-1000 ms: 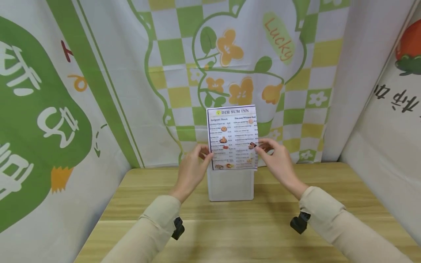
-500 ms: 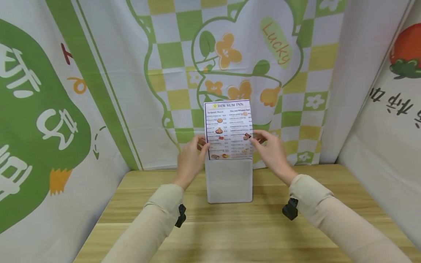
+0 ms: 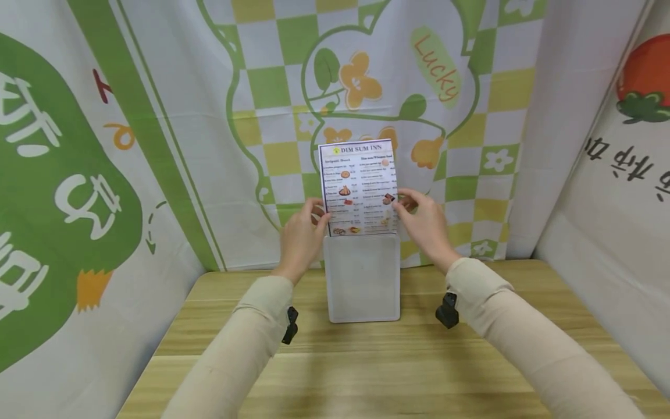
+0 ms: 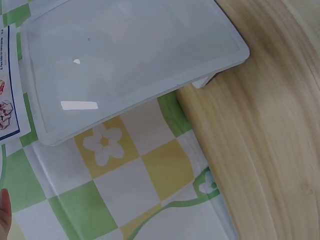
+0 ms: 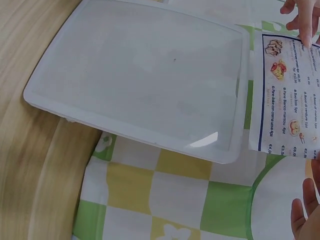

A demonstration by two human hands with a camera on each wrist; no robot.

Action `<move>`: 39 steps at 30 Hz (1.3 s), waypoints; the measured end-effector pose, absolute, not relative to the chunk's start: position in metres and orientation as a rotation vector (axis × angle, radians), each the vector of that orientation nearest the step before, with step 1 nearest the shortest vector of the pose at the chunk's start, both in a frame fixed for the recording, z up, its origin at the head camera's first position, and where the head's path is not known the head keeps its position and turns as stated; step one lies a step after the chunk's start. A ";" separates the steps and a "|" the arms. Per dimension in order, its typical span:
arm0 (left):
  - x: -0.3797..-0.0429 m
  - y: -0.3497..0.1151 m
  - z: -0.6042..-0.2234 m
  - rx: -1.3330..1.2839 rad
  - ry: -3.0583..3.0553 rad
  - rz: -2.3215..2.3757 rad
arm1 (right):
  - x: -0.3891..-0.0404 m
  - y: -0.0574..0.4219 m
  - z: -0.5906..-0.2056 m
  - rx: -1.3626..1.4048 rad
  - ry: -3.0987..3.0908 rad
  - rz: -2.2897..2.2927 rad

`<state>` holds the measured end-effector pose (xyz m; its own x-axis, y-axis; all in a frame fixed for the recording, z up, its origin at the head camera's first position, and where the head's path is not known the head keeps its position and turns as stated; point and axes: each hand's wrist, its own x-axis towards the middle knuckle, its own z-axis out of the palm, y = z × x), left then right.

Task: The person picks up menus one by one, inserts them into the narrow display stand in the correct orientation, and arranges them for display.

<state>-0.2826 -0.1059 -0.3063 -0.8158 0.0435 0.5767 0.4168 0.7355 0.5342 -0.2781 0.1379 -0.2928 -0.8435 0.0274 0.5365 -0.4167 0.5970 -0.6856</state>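
A printed paper menu headed "DIM SUM INN" (image 3: 358, 186) hangs upright in the air in the head view. My left hand (image 3: 300, 238) pinches its left edge, and my right hand (image 3: 425, 227) pinches the right edge. Just below it stands a white framed display board (image 3: 362, 279), propped on the table with a bare, glossy front. The right wrist view shows a small gap between the menu (image 5: 285, 95) and the top edge of the board (image 5: 145, 80). Only a strip of the menu (image 4: 9, 90) appears in the left wrist view, and the left fingers are mostly out of it.
A wooden table (image 3: 361, 366) lies under the board. Behind it hangs a green and yellow checkered cloth (image 3: 277, 87). Printed cloth walls rise at the left (image 3: 173, 116) and the right (image 3: 617, 192).
Both hands have raised the menu from in front of the board's upper part to just above its top edge. More of the board's front has come into sight.
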 end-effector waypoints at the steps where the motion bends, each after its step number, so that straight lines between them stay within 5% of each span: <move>1: -0.284 -0.106 -0.305 -0.344 -2.392 -0.916 | -0.280 0.137 -0.292 0.309 -2.317 1.179; 39: -0.303 -0.106 -0.309 -0.284 -2.372 -0.965 | -0.304 0.135 -0.282 0.320 -2.355 1.116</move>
<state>-0.3029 -0.1063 -0.3085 -0.8224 -0.0133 0.5688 0.3876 0.7188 0.5772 -0.3039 0.1348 -0.2825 -0.8418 0.0051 0.5397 -0.4145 0.6345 -0.6524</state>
